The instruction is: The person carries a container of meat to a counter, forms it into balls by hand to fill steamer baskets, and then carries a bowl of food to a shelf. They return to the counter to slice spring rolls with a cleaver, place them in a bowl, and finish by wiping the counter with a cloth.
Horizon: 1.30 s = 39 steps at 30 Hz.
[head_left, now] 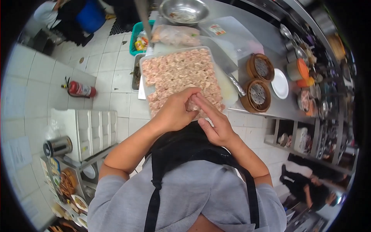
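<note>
Both my hands come together over the near edge of a tray (211, 54) covered with rows of pale pink minced-meat pieces (177, 69). My left hand (177, 110) is curled around a small lump of meat (192, 106). From the other side my right hand (215, 123) presses its fingers against the same lump, its thumb pointing up. The fingers partly hide the lump. Beyond the tray lies a plastic bag of meat (176, 35). To the tray's right, a cleaver (222, 58) rests with its handle toward me.
Two bamboo steamers (258, 94) and a white plate (279, 84) stand right on the steel counter (239, 11). A metal bowl (184, 11) is at the back. A green basket (136, 36) is left. Other people are at upper left and lower right.
</note>
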### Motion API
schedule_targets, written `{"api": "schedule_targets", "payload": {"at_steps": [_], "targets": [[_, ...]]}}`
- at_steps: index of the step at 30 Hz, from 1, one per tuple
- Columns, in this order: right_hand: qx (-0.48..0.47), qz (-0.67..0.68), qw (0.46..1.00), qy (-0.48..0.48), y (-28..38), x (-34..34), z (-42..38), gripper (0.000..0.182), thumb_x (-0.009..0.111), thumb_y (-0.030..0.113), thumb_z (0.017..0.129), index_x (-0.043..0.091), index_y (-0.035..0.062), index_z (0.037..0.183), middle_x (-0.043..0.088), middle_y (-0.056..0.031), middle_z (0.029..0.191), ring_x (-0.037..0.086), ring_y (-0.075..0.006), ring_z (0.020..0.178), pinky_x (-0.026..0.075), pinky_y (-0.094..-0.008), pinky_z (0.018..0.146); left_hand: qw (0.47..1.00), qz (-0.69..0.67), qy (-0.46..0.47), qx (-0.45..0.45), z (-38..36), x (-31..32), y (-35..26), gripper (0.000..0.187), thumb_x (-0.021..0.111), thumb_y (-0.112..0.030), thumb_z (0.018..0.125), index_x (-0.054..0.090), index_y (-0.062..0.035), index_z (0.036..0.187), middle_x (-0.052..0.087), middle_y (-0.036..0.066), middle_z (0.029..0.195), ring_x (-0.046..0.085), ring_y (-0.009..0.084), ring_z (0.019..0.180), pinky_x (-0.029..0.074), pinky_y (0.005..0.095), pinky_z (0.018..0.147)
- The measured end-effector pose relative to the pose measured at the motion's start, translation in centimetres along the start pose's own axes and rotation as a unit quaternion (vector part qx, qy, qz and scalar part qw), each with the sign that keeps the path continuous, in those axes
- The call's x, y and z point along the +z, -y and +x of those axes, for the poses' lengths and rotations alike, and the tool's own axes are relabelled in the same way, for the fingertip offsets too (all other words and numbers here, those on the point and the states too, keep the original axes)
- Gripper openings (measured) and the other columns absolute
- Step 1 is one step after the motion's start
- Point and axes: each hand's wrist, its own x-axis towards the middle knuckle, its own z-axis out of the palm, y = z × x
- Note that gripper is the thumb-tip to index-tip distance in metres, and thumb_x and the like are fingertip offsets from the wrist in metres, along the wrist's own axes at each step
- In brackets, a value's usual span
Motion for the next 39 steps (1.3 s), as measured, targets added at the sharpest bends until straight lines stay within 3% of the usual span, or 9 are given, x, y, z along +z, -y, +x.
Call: {"api": "schedule_targets", "payload": {"at_steps": [3,6,8,11,18,21,30,36,39], "targets": [[0.079,0.175,0.976,-0.103,-0.5,-1.5,-2.1,0.053,0.060,0.005,0.089,0.042,0.0002,0.139,0.046,-0.0214,0.140,0.044,-0.0338,0.131,0.034,-0.0378,0.108,0.997,0.043,0.053,0.032,1.8,2.0,-1.5,0.055,0.070,-0.004,0.071,0.053,-0.0035,0.123,0.065,0.019,0.097,0.066,0.0292,0.084,0.052,0.0369,0.074],[0.056,-0.034,0.976,-0.208,-1.6,-3.8,-4.2,0.053,0.063,0.003,0.085,0.045,0.0012,0.136,0.049,-0.0205,0.137,0.050,-0.0319,0.125,0.038,-0.0369,0.104,0.989,0.074,0.072,0.108,3.9,4.5,-2.2,0.056,0.070,-0.003,0.071,0.050,-0.0030,0.123,0.065,0.020,0.094,0.065,0.0355,0.091,0.052,0.0398,0.077],[0.098,0.028,0.966,-0.236,-2.0,-4.6,-5.4,0.054,0.066,0.003,0.082,0.048,0.0036,0.133,0.051,-0.0182,0.132,0.053,-0.0307,0.119,0.044,-0.0362,0.099,0.987,0.062,0.102,0.107,5.3,6.8,-2.3,0.064,0.072,-0.004,0.070,0.043,-0.0017,0.127,0.063,0.022,0.102,0.062,0.0408,0.096,0.051,0.0427,0.080],[0.136,0.067,0.973,-0.175,-3.4,-6.8,-7.5,0.056,0.069,0.001,0.080,0.050,0.0054,0.132,0.051,-0.0146,0.131,0.057,-0.0248,0.113,0.050,-0.0338,0.091,0.971,0.126,0.163,0.120,7.3,9.9,-2.9,0.070,0.071,0.004,0.073,0.035,-0.0057,0.133,0.058,0.013,0.110,0.066,0.0233,0.091,0.055,0.0326,0.074],[0.203,0.021,0.960,-0.191,-9.4,-12.8,-10.8,0.045,0.073,0.004,0.077,0.056,0.0046,0.119,0.063,-0.0113,0.107,0.063,-0.0222,0.095,0.052,-0.0328,0.081,0.972,0.017,0.214,0.102,10.4,13.5,-4.9,0.071,0.063,0.011,0.075,0.032,-0.0069,0.136,0.045,0.015,0.129,0.065,0.0206,0.091,0.054,0.0300,0.071],[0.238,-0.141,0.931,-0.240,-13.5,-16.2,-9.8,0.037,0.067,0.000,0.076,0.058,0.0045,0.111,0.063,-0.0174,0.103,0.061,-0.0344,0.095,0.051,-0.0376,0.081,0.988,-0.042,0.137,0.055,10.7,12.2,-4.4,0.072,0.060,0.015,0.076,0.031,-0.0098,0.138,0.046,0.012,0.129,0.064,0.0154,0.091,0.052,0.0253,0.074],[0.166,-0.388,0.898,-0.124,-21.3,-17.3,-8.1,0.031,0.063,0.007,0.078,0.057,0.0004,0.107,0.059,-0.0212,0.105,0.056,-0.0396,0.096,0.047,-0.0459,0.084,0.986,-0.140,-0.068,-0.052,5.1,4.2,3.7,0.058,0.063,0.010,0.079,0.042,-0.0061,0.130,0.050,0.011,0.123,0.063,0.0131,0.089,0.051,0.0249,0.073],[0.190,-0.267,0.926,-0.187,-12.7,-14.9,-1.5,0.040,0.066,0.009,0.082,0.056,0.0022,0.120,0.060,-0.0175,0.114,0.060,-0.0334,0.102,0.049,-0.0388,0.088,0.943,-0.032,-0.317,-0.093,-2.4,-2.7,8.3,0.038,0.063,-0.001,0.083,0.053,-0.0047,0.120,0.060,0.007,0.106,0.058,0.0105,0.074,0.051,0.0252,0.063],[0.089,-0.087,0.991,-0.046,-9.2,-7.7,4.6,0.036,0.065,0.010,0.083,0.057,0.0035,0.118,0.061,-0.0167,0.115,0.060,-0.0301,0.103,0.048,-0.0366,0.088,0.897,0.117,-0.403,-0.140,-4.6,-3.8,11.0,0.025,0.063,-0.009,0.086,0.057,-0.0033,0.110,0.065,0.010,0.091,0.060,0.0163,0.067,0.050,0.0302,0.060]]}}
